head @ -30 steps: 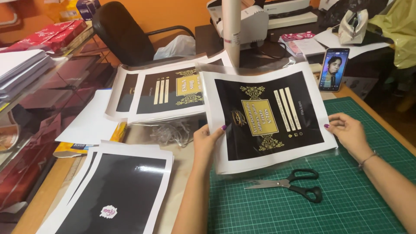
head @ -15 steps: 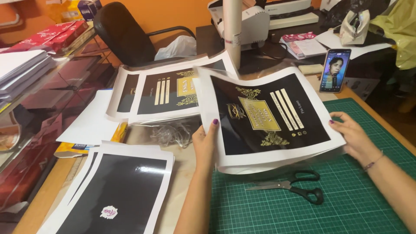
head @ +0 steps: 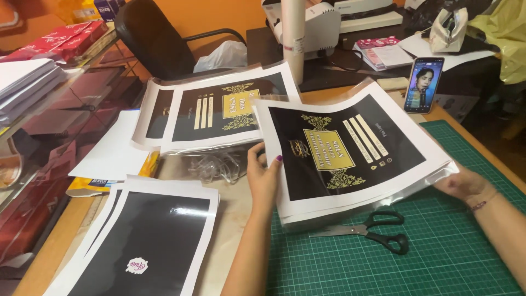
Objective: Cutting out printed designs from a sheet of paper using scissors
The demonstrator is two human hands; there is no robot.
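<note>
Printed sheets [head: 350, 159] held by both hands above scissors [head: 372, 229].

Left hand [head: 263, 178] pinches with thumb on top, while right hand [head: 466, 185] cups underneath, fingers hidden.

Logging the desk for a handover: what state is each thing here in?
Black and gold print: lifted off the mat, held at both side edges.
Left hand: gripping the print's left edge.
Right hand: under its right edge.
Scissors: shut, flat on the green cutting mat.
Phone: propped upright, screen lit.
</note>
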